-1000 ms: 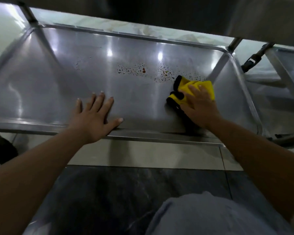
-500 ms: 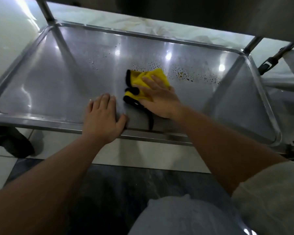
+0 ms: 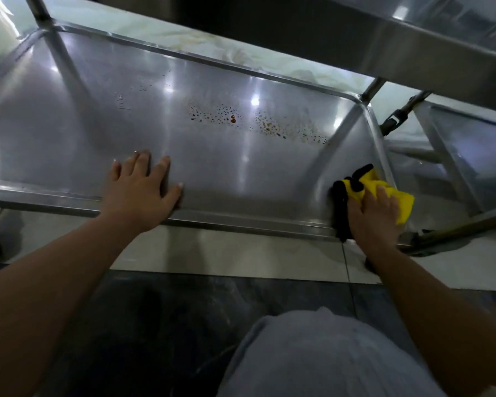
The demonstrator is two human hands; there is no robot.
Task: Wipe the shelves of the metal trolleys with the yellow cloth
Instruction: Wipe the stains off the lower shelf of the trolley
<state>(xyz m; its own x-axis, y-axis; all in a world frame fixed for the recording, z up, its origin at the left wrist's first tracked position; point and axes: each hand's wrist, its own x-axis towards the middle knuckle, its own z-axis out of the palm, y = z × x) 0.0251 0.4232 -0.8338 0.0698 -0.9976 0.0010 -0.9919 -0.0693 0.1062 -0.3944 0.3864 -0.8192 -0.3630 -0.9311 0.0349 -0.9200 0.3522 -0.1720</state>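
Note:
The low metal trolley shelf (image 3: 103, 118) fills the upper half of the view. My right hand (image 3: 374, 216) presses the yellow cloth (image 3: 395, 196), which has a black edge, into the shelf's near right corner against the rim. My left hand (image 3: 139, 193) lies flat and open on the shelf near the front rim, holding nothing. Brown droplets (image 3: 232, 117) and more spots (image 3: 287, 130) speckle the shelf toward its far side.
An upper shelf (image 3: 413, 47) of the same trolley overhangs at the top right. A second trolley (image 3: 470, 156) stands to the right, with a dark handle (image 3: 393, 121) between them. Pale and dark floor tiles lie below; my grey-clad knee (image 3: 321, 353) is at the bottom.
My right hand has swept the cloth from the shelf's middle to the near right corner. My left hand has stayed flat near the front rim.

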